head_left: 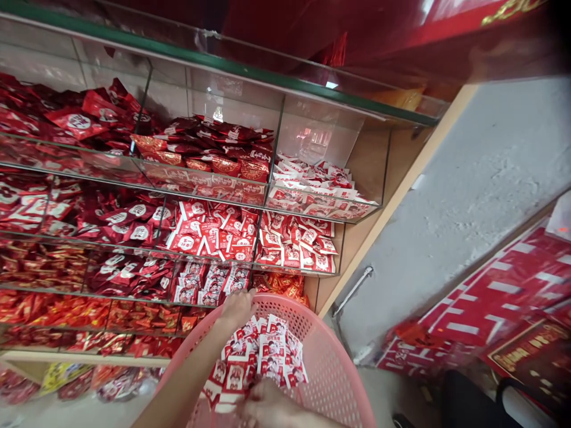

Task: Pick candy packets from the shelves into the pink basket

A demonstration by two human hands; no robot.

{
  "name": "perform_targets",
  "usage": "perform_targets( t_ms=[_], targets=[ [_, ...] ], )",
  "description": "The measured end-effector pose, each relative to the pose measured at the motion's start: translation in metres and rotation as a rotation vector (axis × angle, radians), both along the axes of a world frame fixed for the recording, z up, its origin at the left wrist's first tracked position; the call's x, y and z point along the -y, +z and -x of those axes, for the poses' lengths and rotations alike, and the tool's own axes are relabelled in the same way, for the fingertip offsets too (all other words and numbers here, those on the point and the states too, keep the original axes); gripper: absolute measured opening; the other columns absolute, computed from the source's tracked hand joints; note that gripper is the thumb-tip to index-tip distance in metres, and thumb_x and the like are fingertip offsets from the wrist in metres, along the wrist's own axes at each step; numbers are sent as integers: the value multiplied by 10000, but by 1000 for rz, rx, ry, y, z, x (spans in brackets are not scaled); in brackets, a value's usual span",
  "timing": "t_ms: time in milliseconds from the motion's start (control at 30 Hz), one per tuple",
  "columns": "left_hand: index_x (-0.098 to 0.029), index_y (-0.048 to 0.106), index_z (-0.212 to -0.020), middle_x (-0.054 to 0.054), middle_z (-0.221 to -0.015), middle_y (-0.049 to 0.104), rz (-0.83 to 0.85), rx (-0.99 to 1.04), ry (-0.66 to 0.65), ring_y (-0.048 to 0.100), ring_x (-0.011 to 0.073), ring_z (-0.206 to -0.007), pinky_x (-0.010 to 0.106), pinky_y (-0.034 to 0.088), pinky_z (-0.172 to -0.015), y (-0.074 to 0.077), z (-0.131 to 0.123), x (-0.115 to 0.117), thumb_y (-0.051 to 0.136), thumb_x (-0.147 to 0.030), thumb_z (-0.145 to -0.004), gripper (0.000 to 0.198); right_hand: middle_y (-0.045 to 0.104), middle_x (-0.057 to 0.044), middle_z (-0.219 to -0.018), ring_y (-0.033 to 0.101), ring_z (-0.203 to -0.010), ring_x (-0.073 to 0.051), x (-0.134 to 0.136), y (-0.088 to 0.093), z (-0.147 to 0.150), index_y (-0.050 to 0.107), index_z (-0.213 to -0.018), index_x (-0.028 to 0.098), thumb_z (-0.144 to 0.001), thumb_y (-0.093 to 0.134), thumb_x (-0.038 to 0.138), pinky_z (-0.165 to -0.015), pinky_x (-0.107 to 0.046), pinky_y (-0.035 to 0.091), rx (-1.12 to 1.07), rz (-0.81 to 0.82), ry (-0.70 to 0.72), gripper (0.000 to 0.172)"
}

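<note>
The small red-and-white packets (272, 351) lie in a loose heap inside the pink basket (328, 356), toward its left side, with room between them and the basket's right wall. My right hand (267, 404) is low over the near end of the heap; it is blurred, so I cannot tell how far its fingers are open or whether they have hold of a packet. My left hand (235, 306) is at the basket's far left rim, fingers bent and close together; I cannot tell if it grips the rim.

Beyond the basket's far rim rise the glass-fronted shelves (330, 205), filled with wrapped sweets (297, 244); I can't tell whether rim and shelf touch. The wooden edge (369, 238) of the shelves slants up and right from behind the basket. Right of the basket, grey floor (379, 386) lies before the wall (486, 178) and the red-and-white sheets (504, 288).
</note>
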State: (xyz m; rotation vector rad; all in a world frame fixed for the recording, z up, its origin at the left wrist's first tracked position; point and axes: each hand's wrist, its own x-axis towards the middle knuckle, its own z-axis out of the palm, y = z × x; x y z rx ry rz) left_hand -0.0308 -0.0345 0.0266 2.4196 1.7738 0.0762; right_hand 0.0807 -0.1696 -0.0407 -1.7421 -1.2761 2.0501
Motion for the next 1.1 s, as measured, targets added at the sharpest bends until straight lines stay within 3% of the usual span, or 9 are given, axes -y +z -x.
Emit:
perform_targets(
  t_ms=[133,200,333,433,500,633,733,1100],
  targets=[
    [-180,531,-1153,122,-1022,666,-5,3,-1,616,246,-953,349,455,-812,-4,2,-1,380,-332,-857,366,385,64,-405,370,-398,-63,-7,20,-11,456,-439,169,-650,544,131,-446,-194,255,245,-516,220,232],
    [-180,537,-1145,119,-1009,669,-16,5,5,615,247,-950,355,451,-818,-7,2,-2,345,-341,-873,370,428,55,-427,410,-444,-75,-17,42,-21,498,-456,167,-669,557,144,-469,-200,263,339,-751,244,223],
    [-181,539,-1146,118,-1006,668,-23,16,17,605,249,-973,367,438,-840,-10,2,-4,282,-364,-898,401,637,4,-627,555,-580,-119,-47,108,-54,635,-680,193,-845,462,256,-559,-216,347,449,-1140,116,247],
    [-171,535,-1157,123,-1036,662,-13,16,18,598,249,-985,366,434,-849,-9,1,-3,288,-374,-896,413,668,-22,-754,604,-661,-143,-72,153,-89,624,-877,197,-901,412,292,-615,-233,391,584,-1371,-14,234],
    [-176,528,-1169,113,-1050,662,-1,14,24,591,242,-1000,361,428,-867,-8,2,-3,307,-358,-889,401,660,-50,-896,616,-729,-155,-87,171,-111,596,-989,190,-913,398,274,-632,-242,405,773,-1503,-87,228],
    [-199,530,-1165,92,-1050,664,-1,9,23,591,231,-1002,348,429,-871,-9,2,-4,334,-328,-873,374,576,-79,-1079,611,-712,-148,-107,181,-141,526,-1122,195,-924,378,236,-510,-237,356,1239,-1515,-109,251],
    [-196,536,-1152,99,-1040,663,-7,10,19,597,233,-992,351,435,-861,-10,2,-4,341,-308,-865,364,534,-75,-1091,600,-661,-126,-114,177,-145,492,-1148,214,-914,385,188,-453,-231,302,1436,-1460,-49,259],
    [-197,536,-1131,101,-1049,658,2,27,25,599,235,-988,348,433,-864,-5,2,-1,370,-308,-857,339,524,-65,-969,617,-643,-137,-124,189,-133,509,-983,177,-914,362,145,-462,-227,281,1614,-1325,51,165]
  ],
)
